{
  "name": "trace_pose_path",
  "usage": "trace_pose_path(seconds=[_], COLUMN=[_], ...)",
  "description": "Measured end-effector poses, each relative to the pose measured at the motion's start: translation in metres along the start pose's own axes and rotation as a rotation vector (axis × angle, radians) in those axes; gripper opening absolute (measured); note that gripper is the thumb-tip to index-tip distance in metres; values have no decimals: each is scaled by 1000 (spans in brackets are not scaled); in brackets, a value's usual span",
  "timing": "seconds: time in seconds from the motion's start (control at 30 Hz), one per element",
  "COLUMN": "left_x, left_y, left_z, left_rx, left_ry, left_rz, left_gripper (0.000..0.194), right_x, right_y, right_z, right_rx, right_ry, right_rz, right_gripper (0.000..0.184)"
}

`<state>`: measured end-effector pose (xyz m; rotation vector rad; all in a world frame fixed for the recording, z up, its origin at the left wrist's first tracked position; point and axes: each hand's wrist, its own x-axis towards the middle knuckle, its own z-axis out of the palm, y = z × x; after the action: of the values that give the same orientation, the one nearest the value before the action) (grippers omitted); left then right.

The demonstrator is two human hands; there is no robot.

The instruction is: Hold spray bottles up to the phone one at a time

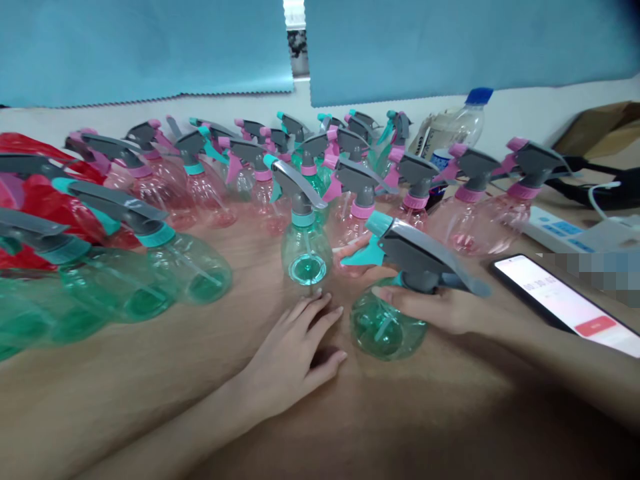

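My right hand (435, 307) is wrapped around the neck of a green spray bottle (383, 330) with a grey and turquoise trigger head, tilted a little at the table's front. My left hand (300, 347) lies palm down on the table (200, 400), its fingers spread and nothing in them. Just beyond its fingertips stands another green spray bottle (306, 250) with a turquoise collar. To the left, a green spray bottle (193, 270) is grouped with several more of its kind. Behind them stand several pink spray bottles (465, 223) with pink collars and grey heads.
At the right lies a phone (560, 293) with a lit timer screen, near a white power strip (565, 230). A clear bottle with a blue cap (477, 97) stands at the back. A red plastic bag (45, 220) is at the left. Blue cloth (150, 47) hangs behind.
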<state>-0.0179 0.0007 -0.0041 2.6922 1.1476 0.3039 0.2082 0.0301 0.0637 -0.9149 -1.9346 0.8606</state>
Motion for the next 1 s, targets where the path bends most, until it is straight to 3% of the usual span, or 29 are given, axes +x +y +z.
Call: trace_pose_path(seconds=[0.4, 0.8, 1.0], left_x=[-1, 0, 0], left_y=[2, 2, 1], left_z=[0, 0, 1], left_rx=[-6, -19, -41], left_ry=[-1, -1, 29], left_rz=[-17, -17, -7], left_gripper=[51, 50, 49], right_x=[2, 1, 0], right_y=[-8, -3, -3], right_z=[1, 3, 1], right_rx=[117, -9, -6], right_ry=[-31, 27, -35], right_rz=[-23, 34, 66], right_gripper=[30, 12, 12])
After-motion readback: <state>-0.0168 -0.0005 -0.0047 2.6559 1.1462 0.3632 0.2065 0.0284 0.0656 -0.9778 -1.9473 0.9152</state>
